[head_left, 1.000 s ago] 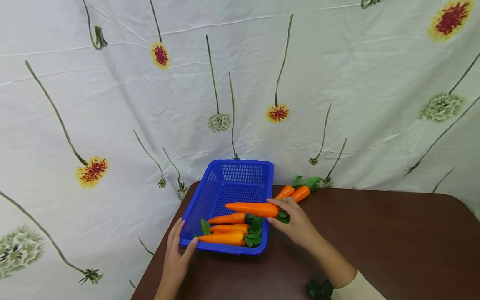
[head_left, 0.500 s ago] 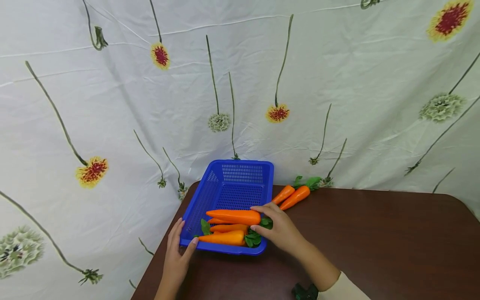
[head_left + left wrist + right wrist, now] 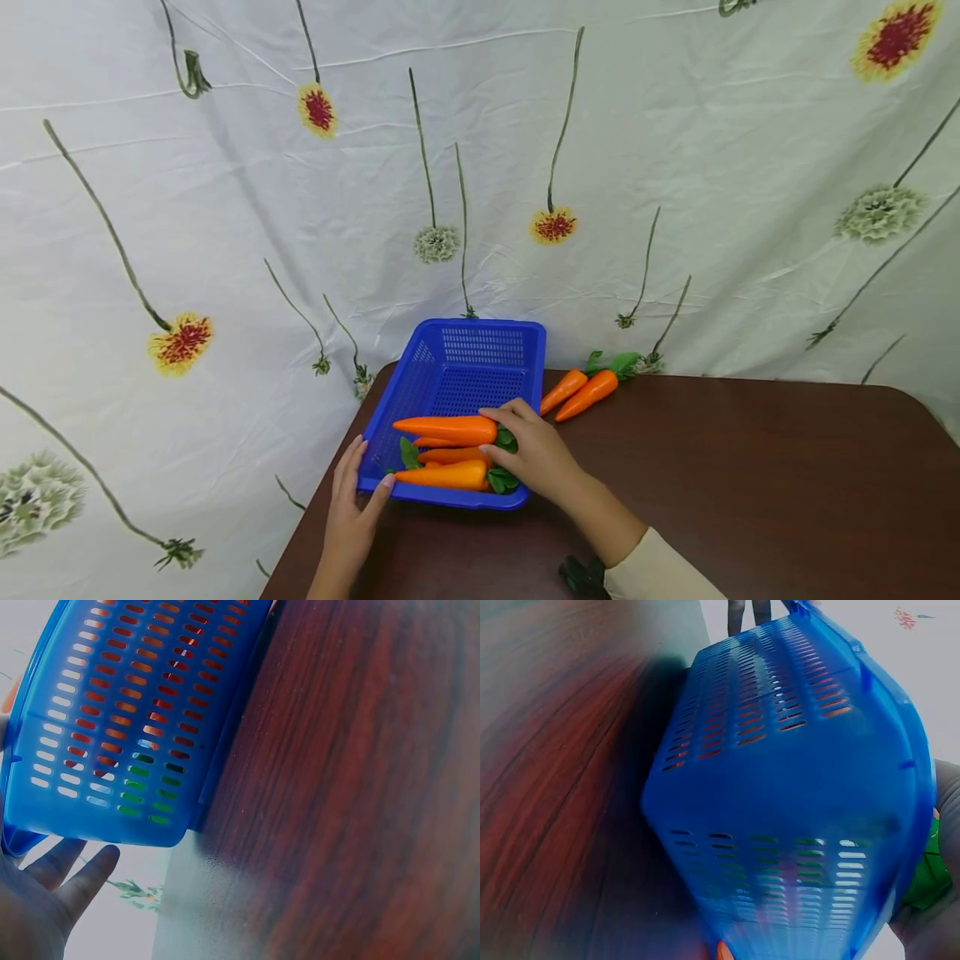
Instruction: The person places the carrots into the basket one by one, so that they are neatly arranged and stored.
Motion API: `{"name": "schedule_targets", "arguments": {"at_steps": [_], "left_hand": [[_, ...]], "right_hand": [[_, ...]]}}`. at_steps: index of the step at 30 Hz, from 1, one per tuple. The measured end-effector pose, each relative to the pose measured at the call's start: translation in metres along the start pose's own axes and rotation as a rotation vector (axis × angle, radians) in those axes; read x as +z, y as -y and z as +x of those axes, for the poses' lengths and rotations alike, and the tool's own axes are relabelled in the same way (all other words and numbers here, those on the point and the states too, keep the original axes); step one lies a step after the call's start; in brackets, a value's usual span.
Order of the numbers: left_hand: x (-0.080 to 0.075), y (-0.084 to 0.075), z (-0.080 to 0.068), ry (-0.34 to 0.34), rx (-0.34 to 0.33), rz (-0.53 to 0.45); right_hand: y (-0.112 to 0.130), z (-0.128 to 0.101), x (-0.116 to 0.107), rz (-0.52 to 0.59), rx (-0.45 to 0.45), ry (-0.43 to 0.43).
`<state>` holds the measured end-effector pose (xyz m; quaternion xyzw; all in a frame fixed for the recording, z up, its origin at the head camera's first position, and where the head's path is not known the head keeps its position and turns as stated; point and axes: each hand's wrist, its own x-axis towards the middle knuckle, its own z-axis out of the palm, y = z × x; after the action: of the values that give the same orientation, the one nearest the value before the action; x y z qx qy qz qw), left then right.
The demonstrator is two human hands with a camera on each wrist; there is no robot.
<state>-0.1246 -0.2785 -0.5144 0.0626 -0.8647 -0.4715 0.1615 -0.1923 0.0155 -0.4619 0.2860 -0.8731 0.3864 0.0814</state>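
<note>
A blue plastic basket (image 3: pixel 480 329) stands on the table, with several orange carrots (image 3: pixel 442 475) with green leaves lying crosswise in its near end. My left hand (image 3: pixel 351 517) holds the basket's near left corner, thumb on the front rim and fingers along the left side. In the left wrist view, fingers (image 3: pixel 82 881) reach past the perforated wall. My right hand (image 3: pixel 536 450) pinches a large carrot (image 3: pixel 442 429) at its leafy end, low over the other carrots, its tip pointing left. The right wrist view shows green leaves (image 3: pixel 928 874) at this hand, beyond the basket rim.
Two more carrots (image 3: pixel 588 396) lie on the brown table (image 3: pixel 750 467) right of the basket. A white flowered cloth (image 3: pixel 480 167) hangs behind the table. A small dark object (image 3: pixel 581 575) shows by the right sleeve (image 3: pixel 660 571).
My right hand has moved left and slightly down, bringing the large carrot from over the basket's right rim to above the other carrots. The left hand has stayed at the corner.
</note>
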Motion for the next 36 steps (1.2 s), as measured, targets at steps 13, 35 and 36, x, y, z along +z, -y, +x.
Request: {"name": "schedule_targets", "arguments": {"at_steps": [13,35,36], "left_hand": [[-0.002,-0.001,0.001,0.007,-0.001,0.004],[-0.001,-0.001,0.000,-0.003,0.003,-0.010],[-0.001,-0.001,0.000,-0.001,0.002,-0.011]], "right_hand": [[0.004,0.009,0.007,-0.012,-0.007,0.035],[-0.011,0.004,0.000,0.085,-0.019,-0.086],[-0.012,0.004,0.000,0.087,-0.019,-0.093]]}}
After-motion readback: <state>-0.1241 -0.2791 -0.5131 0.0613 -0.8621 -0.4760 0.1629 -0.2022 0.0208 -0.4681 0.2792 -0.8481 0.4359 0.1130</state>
